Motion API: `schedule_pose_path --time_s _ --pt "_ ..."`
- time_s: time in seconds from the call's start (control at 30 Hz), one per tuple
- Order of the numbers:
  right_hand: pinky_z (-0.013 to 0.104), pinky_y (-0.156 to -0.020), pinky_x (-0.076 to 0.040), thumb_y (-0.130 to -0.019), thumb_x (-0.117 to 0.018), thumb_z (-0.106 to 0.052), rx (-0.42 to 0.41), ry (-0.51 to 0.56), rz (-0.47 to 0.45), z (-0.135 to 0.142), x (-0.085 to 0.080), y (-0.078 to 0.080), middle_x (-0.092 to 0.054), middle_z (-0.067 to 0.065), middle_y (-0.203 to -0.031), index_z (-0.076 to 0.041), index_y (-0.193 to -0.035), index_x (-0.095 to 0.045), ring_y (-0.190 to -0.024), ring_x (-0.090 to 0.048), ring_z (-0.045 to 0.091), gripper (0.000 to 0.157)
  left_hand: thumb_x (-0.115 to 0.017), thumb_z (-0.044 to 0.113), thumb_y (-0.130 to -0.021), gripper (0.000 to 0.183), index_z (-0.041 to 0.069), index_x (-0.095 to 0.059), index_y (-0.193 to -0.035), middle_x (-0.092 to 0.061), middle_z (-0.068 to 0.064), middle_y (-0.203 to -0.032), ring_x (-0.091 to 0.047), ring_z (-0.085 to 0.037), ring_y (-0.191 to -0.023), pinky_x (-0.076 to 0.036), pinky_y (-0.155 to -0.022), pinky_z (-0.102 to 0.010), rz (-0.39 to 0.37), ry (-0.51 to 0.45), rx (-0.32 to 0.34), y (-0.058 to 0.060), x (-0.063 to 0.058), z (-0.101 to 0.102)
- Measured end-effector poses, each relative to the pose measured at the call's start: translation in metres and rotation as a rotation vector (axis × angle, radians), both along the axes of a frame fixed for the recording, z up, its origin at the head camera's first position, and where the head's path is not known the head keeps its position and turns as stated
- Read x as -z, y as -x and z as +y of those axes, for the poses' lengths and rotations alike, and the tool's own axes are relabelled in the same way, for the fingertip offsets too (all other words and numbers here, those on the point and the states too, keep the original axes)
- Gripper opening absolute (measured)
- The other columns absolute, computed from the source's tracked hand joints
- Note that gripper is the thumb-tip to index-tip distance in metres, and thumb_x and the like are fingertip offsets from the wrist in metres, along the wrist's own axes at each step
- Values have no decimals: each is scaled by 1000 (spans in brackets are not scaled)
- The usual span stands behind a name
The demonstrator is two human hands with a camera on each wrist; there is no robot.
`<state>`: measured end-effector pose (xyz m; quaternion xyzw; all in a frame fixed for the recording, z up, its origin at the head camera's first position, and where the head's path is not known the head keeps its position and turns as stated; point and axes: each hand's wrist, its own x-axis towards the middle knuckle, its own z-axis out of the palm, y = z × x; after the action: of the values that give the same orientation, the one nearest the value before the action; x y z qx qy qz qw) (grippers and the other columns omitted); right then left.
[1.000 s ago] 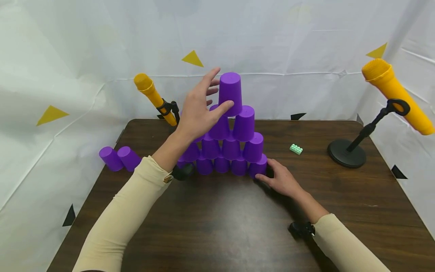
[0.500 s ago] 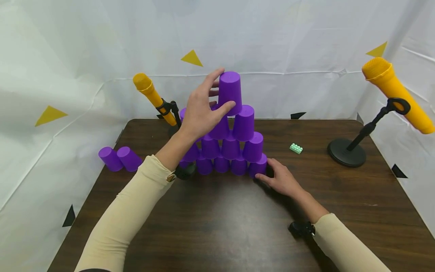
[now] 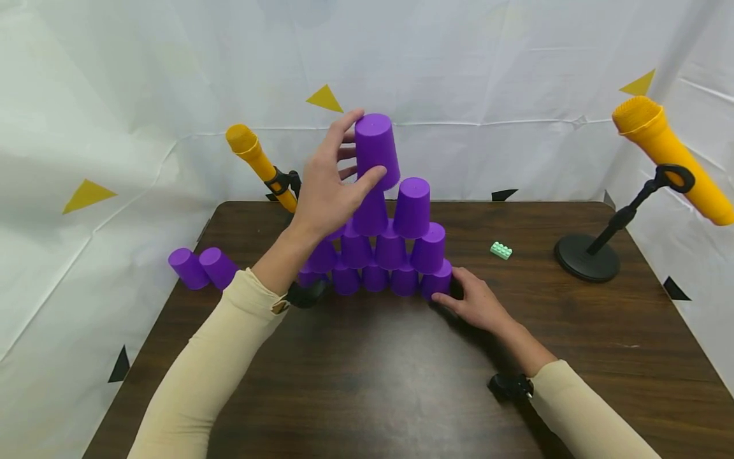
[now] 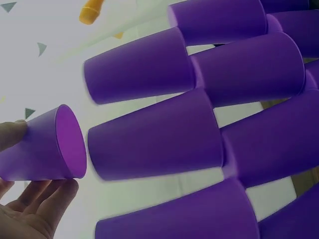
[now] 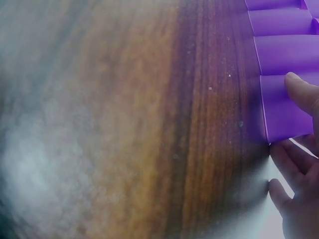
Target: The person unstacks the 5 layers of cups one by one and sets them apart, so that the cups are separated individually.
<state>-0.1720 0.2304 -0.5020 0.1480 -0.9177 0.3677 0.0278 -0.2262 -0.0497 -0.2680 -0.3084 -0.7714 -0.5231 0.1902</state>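
Drawing a purple cup (image 3: 376, 150) leftward from over two upper cups (image 3: 413, 210) to above one, tilted and clamped in the left hand (image 3: 329, 188), apparently still unplaced; gripping the bottom end cup (image 3: 437, 279) with the right hand (image 3: 479, 306)

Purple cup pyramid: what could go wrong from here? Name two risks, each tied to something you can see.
The left hand holds the upper cup close to the stack; its rim could knock the cup beneath. The right hand touches the bottom row's end cup; a nudge there might shift it and topple those above.
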Motion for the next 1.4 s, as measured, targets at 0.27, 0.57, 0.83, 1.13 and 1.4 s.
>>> schedule_pose_path --time_s 0.27,0.57,0.83,1.13,1.4 --pt "54 -100 -42 -87 -76 -33 0 -4 -6 0 0 0 -60 18 -128 -5 -138 -51 -120 -55 36 63 -71 -2 -84 64 -2 -43 -142 -58 -18 -119 -64 -26 -101 -56 -84 -38 99 -144 -95 -38 -22 -46" --pt "54 -100 -42 -87 -76 -31 -4 5 5 0 -1 -1 -60 19 -126 -5 -136 -52 -119 -56 36 61 -76 5 -81 65 14 -50 -140 -60 -7 -122 -65 -23 -99 -56 -80 -28 73 -235 -402 -33 27 -129" --pt "54 -99 -42 -87 -76 -31 2 5 9 1 0 -1 -61 19 -125 -4 -135 -53 -118 -56 36 60 -84 17 -76 67 16 -52 -134 -63 -6 -114 -66 -21 -90 -58 -74 -34 -27 -2 -631 -6 129 -186" --pt "54 -99 -42 -87 -76 -32 2 3 3 -1 -1 0 -61 18 -126 -5 -136 -52 -119 -56 35 61 -86 13 -73 66 6 -51 -129 -61 -18 -106 -60 -33 -88 -53 -75 -48 -116 231 -718 -1 195 -197" --pt "53 -100 -42 -87 -76 -33 4 -4 1 0 0 -1 -60 18 -128 -6 -137 -52 -121 -55 35 62 -85 11 -73 66 5 -50 -129 -60 -21 -118 -60 -38 -104 -47 -87 -57 -232 315 -746 -1 208 -198"
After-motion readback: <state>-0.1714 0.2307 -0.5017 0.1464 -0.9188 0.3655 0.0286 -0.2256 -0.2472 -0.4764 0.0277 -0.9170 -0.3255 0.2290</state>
